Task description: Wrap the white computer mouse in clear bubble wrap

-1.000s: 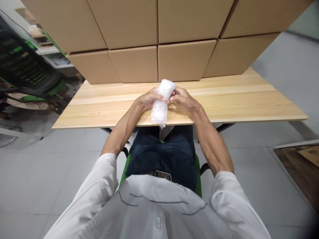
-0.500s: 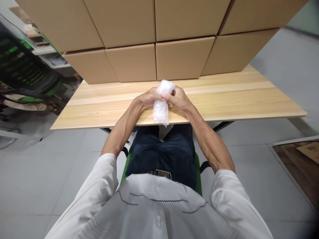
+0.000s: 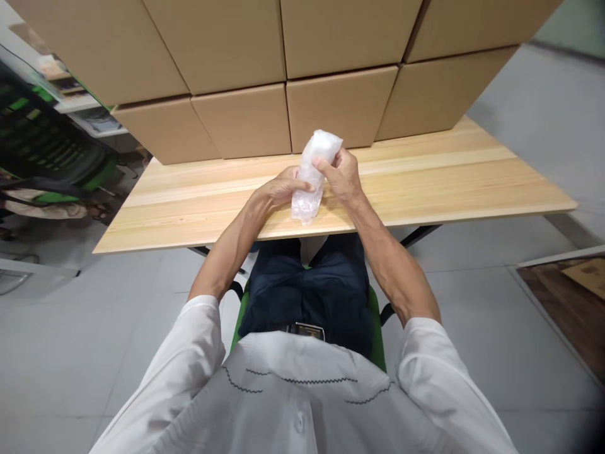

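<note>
So I've got this whitish plastic-wrapped packet (image 3: 307,169) over the near side of my wooden table (image 3: 449,176), tilted a bit. Left hand (image 3: 286,185) pinches the lower half, thumb across it; right hand (image 3: 346,175) pinches the upper part. 8 cardboard boxes (image 3: 340,107) sit behind, in 2 rows.

The wrapped bundle (image 3: 312,150) is translucent white, the boxes (image 3: 236,44) plain brown, the table (image 3: 449,176) pale yellow with streaky grain, the shirt (image 3: 265,419) white with dark zigzags.
</note>
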The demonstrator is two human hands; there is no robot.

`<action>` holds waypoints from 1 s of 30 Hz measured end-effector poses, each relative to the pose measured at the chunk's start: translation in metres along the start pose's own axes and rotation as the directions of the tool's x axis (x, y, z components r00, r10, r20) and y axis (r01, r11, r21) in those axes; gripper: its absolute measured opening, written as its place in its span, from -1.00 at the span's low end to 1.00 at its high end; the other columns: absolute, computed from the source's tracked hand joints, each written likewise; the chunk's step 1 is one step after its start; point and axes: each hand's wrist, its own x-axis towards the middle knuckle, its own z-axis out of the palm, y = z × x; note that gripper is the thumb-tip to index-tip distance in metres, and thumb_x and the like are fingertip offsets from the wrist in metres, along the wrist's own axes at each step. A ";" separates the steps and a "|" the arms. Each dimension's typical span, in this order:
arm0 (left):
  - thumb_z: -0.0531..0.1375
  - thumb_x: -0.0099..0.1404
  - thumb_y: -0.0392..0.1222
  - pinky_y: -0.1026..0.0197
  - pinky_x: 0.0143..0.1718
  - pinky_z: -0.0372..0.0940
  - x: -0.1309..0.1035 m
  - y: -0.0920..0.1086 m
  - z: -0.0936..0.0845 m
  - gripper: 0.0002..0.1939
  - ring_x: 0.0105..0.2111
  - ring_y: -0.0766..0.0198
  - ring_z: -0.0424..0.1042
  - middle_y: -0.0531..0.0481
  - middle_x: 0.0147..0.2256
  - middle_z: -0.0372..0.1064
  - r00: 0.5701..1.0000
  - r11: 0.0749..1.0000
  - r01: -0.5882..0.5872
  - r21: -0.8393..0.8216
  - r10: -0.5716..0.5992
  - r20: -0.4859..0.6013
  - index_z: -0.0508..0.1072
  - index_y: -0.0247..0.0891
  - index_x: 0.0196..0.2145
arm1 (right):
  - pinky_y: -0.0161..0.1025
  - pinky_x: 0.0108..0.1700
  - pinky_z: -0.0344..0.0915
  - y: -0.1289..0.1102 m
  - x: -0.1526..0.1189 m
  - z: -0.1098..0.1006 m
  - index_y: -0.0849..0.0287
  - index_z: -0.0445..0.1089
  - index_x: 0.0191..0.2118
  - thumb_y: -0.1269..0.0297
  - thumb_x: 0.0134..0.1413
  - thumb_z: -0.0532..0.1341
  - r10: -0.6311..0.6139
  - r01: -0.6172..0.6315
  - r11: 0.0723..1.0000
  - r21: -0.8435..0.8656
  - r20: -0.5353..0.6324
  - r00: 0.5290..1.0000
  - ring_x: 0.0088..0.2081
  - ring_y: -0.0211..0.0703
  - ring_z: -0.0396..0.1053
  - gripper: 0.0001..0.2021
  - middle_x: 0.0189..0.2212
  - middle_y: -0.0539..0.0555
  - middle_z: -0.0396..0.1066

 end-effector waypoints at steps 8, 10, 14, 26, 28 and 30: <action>0.58 -0.14 -0.17 0.05 -0.28 0.46 -0.002 -0.003 -0.003 -0.65 -0.38 0.11 0.54 -0.01 -0.36 0.60 0.998 0.980 0.032 0.195 -0.020 -0.066 0.66 -0.19 -0.34 | 0.06 0.08 0.75 0.011 0.008 -0.005 -0.05 0.53 0.00 -0.74 0.06 0.62 0.020 -0.018 0.999 0.048 -0.030 0.999 0.12 0.22 0.65 -0.14 -0.05 0.14 0.65; 0.56 -0.12 -0.17 0.07 -0.35 0.41 -0.001 -0.005 -0.008 -0.71 -0.41 0.10 0.50 -0.02 -0.39 0.59 0.997 0.965 0.045 0.257 -0.026 -0.077 0.65 -0.19 -0.39 | 0.05 0.05 0.76 0.016 0.009 -0.007 -0.05 0.55 0.02 -0.74 0.05 0.64 0.031 -0.030 0.997 0.073 -0.016 0.999 0.11 0.21 0.66 -0.13 -0.05 0.14 0.64; 0.57 -0.07 -0.12 0.05 -0.34 0.40 0.000 -0.004 -0.011 -0.72 -0.41 0.11 0.47 -0.05 -0.40 0.57 0.997 0.949 0.034 0.313 -0.013 -0.070 0.66 -0.20 -0.40 | 0.04 0.03 0.78 0.021 0.009 -0.011 -0.05 0.56 0.01 -0.73 0.02 0.67 0.045 -0.042 0.995 0.093 -0.036 0.998 0.07 0.18 0.68 -0.13 -0.09 0.11 0.64; 0.73 0.03 0.14 0.09 0.00 0.54 0.002 0.006 -0.017 -0.34 -0.07 -0.01 0.74 -0.08 -0.11 0.76 0.981 0.944 -0.143 0.298 0.175 -0.084 0.76 -0.29 -0.03 | 0.16 0.12 0.79 -0.002 0.014 -0.018 -0.08 0.53 0.21 -0.89 0.01 0.55 -0.015 0.019 0.996 0.091 -0.045 0.999 0.20 0.29 0.71 0.03 0.04 0.18 0.68; 0.75 0.05 0.19 0.09 0.05 0.54 0.002 0.006 -0.022 -0.27 -0.02 -0.01 0.74 -0.10 -0.05 0.79 0.974 0.937 -0.169 0.307 0.205 -0.092 0.77 -0.30 0.03 | 0.14 0.10 0.79 -0.002 0.014 -0.017 -0.09 0.54 0.24 -0.90 0.03 0.52 -0.015 0.018 0.997 0.078 -0.040 0.999 0.21 0.28 0.71 0.05 0.04 0.18 0.67; 0.76 0.05 0.24 0.10 0.04 0.53 0.003 0.005 -0.025 -0.26 -0.03 0.00 0.74 -0.09 -0.07 0.80 0.967 0.932 -0.184 0.312 0.229 -0.115 0.79 -0.29 0.02 | 0.12 0.09 0.80 0.001 0.014 -0.015 -0.08 0.56 0.26 -0.88 0.08 0.52 -0.004 0.008 0.996 0.089 -0.041 0.999 0.21 0.28 0.72 0.02 0.02 0.17 0.67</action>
